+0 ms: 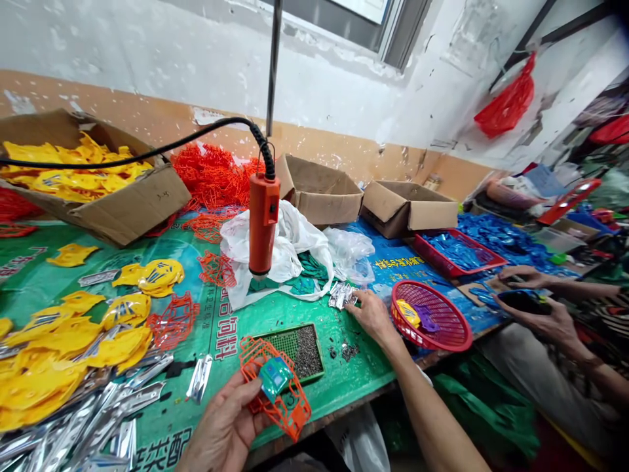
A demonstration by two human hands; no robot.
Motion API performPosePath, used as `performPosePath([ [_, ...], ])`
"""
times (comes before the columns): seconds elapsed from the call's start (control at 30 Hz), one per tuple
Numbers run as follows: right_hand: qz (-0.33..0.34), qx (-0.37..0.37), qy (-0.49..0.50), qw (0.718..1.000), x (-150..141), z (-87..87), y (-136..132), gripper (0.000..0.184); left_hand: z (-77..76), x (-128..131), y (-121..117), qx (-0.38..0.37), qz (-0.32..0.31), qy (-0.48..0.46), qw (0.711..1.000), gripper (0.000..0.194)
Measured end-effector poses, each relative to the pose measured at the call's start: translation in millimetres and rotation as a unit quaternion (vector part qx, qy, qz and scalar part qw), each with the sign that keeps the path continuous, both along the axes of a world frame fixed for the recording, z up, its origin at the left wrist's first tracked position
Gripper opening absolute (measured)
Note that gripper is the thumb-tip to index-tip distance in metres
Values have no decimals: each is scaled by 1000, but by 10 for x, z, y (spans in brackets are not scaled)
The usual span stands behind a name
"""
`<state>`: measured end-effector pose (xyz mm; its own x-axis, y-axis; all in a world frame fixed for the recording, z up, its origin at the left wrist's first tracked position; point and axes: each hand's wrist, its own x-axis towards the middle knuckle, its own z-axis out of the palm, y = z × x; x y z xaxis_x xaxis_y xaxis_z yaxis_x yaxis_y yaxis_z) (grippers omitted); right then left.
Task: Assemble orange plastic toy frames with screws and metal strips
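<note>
In my left hand (228,410) I hold an orange openwork plastic frame (289,413), with a shiny green plastic piece (275,377) lying on it under my thumb. My right hand (371,314) reaches over to a small pile of silvery metallic pieces (340,295), its fingertips at the pile's edge; whether they pinch one is hard to see. Behind the frame lies a green tray (322,351) of small dark screws (307,351). An orange electric screwdriver (264,226) hangs point-down from its cord above the table.
Yellow parts (54,341) and silver strips (93,419) cover the left side. Cardboard boxes (327,203) stand along the wall near a white bag (246,282). Right of my arm sits a pink basket (452,334); beyond it a co-worker's hands (555,321) handle a dark object.
</note>
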<state>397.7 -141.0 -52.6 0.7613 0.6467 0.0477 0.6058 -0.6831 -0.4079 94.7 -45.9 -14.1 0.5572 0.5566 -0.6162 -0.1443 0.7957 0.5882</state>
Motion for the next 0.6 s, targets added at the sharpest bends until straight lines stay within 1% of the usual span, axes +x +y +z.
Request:
performPosePath([
  [0.13,-10,-39,-39,998,-45,-59,32,33,-57,-45,-2,-6,3,-4,1000,44],
  [0.3,-28,-31,-66,997,-106,-150,49,34,-59,-82,-34,1,3,-11,1000,45],
  [0.37,-38,-11,-68,997,-122,-160,61,34,-40,-91,-44,1,3,-17,1000,42],
  [0.43,-52,20,-65,996,-128,-130,58,34,-21,-106,-50,0,5,-25,1000,37],
  [0.53,-80,86,-51,992,-175,-12,-23,30,5,-146,-53,4,1,-53,999,31],
  [0.6,-87,137,-22,986,-288,88,-140,25,24,-179,-57,10,-6,-80,997,30],
])
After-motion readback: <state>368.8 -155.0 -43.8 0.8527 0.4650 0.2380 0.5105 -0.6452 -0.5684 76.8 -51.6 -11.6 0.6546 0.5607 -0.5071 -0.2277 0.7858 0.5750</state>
